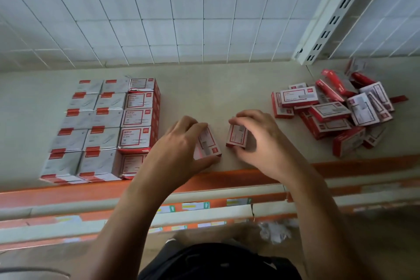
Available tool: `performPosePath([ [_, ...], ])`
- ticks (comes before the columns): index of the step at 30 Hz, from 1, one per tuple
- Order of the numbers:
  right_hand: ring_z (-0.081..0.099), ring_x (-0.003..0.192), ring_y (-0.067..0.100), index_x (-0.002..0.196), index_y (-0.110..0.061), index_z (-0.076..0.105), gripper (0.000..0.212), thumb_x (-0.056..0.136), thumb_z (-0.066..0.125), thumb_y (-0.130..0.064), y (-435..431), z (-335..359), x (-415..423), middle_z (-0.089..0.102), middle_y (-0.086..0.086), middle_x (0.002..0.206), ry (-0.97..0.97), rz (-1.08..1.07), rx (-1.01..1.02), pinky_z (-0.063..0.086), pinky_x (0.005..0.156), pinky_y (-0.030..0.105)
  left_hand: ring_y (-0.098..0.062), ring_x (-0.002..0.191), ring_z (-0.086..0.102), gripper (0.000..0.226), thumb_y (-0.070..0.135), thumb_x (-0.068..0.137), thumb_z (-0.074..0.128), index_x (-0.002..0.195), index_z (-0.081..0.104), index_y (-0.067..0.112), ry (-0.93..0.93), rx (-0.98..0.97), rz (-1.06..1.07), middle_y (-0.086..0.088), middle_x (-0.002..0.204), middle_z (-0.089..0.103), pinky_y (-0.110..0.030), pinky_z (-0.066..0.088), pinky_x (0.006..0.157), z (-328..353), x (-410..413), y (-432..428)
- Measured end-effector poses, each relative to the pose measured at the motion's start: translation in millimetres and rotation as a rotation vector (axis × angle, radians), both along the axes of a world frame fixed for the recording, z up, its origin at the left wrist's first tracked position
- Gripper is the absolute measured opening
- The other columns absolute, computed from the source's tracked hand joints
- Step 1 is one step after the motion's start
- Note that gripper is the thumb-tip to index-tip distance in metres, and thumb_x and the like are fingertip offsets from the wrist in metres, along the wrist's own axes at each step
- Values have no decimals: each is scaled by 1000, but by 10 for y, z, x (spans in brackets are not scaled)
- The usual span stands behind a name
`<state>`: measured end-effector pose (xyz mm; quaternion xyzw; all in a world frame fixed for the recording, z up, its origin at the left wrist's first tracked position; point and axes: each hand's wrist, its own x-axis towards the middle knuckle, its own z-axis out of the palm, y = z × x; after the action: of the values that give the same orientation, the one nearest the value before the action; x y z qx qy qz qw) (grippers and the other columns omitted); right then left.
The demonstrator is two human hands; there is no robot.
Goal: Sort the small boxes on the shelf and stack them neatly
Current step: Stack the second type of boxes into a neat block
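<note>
I have one small box in each hand, low on the shelf [216, 88] near its front edge. My left hand [179, 143] pinches the left box [208, 143] between thumb and curled fingers; my right hand [259, 141] grips the right box [237, 135] from above. They sit apart, long sides roughly facing. The neat block [102, 129] lies left, nearer my left hand, and the loose heap [329, 109] lies right.

Both bare forearms reach forward, converging slightly. The left hand [181, 143] lies palm-down, fingers and thumb curled round a small box [210, 143]. The right hand [259, 143], just beside it, pinches a second small box [237, 135] between thumb and curled fingertips.
</note>
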<state>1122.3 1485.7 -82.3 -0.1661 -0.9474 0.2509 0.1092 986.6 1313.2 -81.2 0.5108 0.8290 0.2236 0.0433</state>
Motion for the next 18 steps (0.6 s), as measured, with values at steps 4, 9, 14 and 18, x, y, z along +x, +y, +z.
performPosePath([
  [4, 36, 133, 8, 133, -22, 56, 52, 85, 73, -17, 9, 40, 43, 43, -7, 141, -38, -21, -11, 27, 106, 13, -19, 111, 51, 77, 64, 75, 58, 136, 49, 19, -16, -41, -13, 0, 119, 48, -39, 52, 86, 34, 56, 10],
  [9, 39, 134, 10, 132, -21, 58, 48, 86, 72, -18, -2, 115, 113, 46, -4, 142, 23, -30, -12, 33, 110, 23, -16, 133, 39, 54, 34, 89, 61, 141, 47, 25, -34, -38, -136, 6, 145, 42, -41, 46, 102, 110, -12, -24],
  [14, 56, 115, 9, 124, -12, 64, 38, 86, 70, -13, -109, 202, 120, 62, -2, 123, 165, 11, -26, 47, 100, 25, -13, 132, 44, 45, 20, 92, 58, 136, 53, 26, -37, -86, -185, 9, 143, 48, -38, 42, 106, 125, -38, 7],
  [18, 60, 103, 6, 120, -12, 66, 34, 86, 72, -15, -235, 175, 98, 66, -3, 116, 148, 55, -80, 50, 91, 20, -20, 104, 59, 37, 33, 90, 64, 122, 65, 15, -7, -33, -49, 1, 118, 60, -40, 52, 83, 103, -17, -51],
])
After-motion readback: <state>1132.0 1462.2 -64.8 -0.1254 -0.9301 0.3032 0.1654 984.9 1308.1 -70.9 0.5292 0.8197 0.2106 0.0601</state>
